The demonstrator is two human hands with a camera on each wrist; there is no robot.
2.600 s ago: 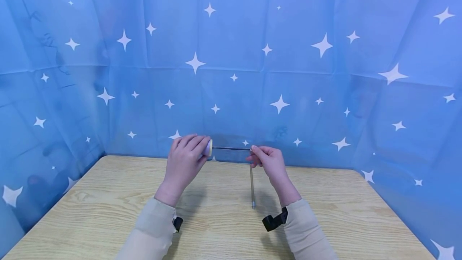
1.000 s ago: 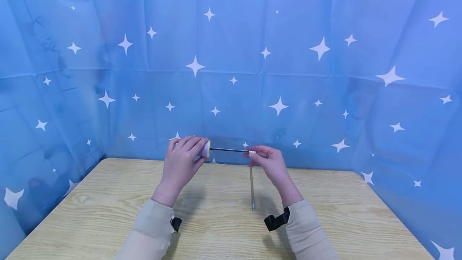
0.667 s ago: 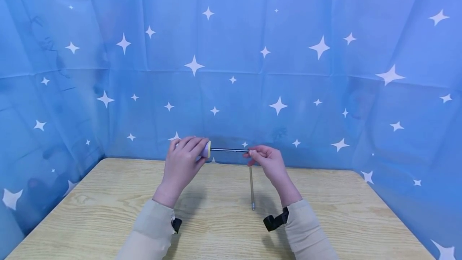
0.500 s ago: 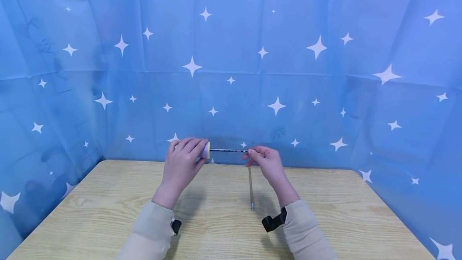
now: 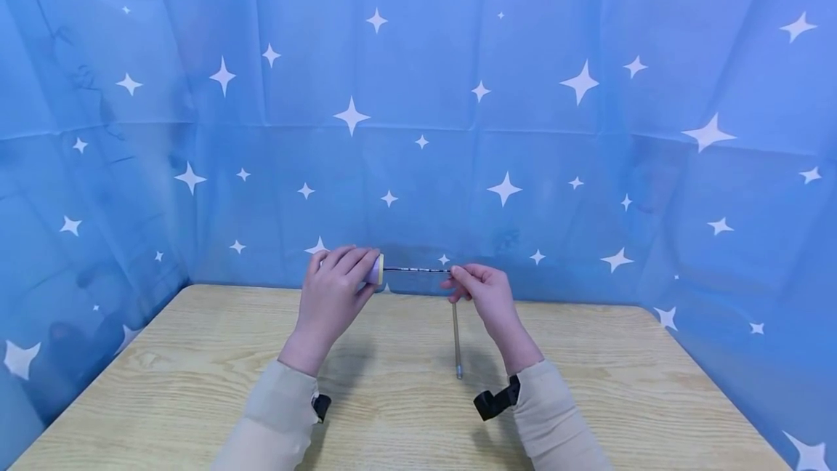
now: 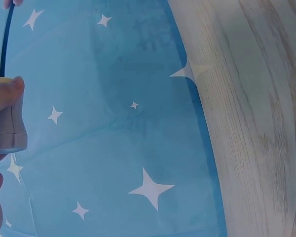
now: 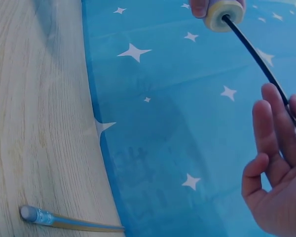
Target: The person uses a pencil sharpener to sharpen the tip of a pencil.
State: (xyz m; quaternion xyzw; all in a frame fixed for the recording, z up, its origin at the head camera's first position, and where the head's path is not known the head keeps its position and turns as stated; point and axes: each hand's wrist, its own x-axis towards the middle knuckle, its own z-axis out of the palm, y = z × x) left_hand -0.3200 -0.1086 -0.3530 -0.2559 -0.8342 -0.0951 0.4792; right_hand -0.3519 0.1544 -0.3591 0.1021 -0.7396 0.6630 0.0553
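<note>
My left hand [image 5: 330,300] grips a lilac pencil sharpener [image 5: 375,270] with a yellow rim, held sideways above the table's far side. In the left wrist view the waisted body of the sharpener [image 6: 11,121] shows, thumb at its rim. A thin black pencil [image 5: 418,269] with pale lettering runs into the hole in the sharpener's end. Its other end is pinched between thumb and fingertips of my right hand [image 5: 487,296]. The right wrist view shows the black pencil [image 7: 256,57] entering the round opening; its tip is hidden inside.
A second pencil [image 5: 457,340], plain wood-coloured with an eraser end, lies on the wooden table [image 5: 392,413] below my right hand. Behind the table hangs a blue cloth [image 5: 418,166] with white stars. Both wrists carry small black cameras.
The black pencil has turned: its lettering now shows, where it was plain before. My right fingertips shifted along its end and covered the white tip seen a second ago. The sharpener stays about in place.
</note>
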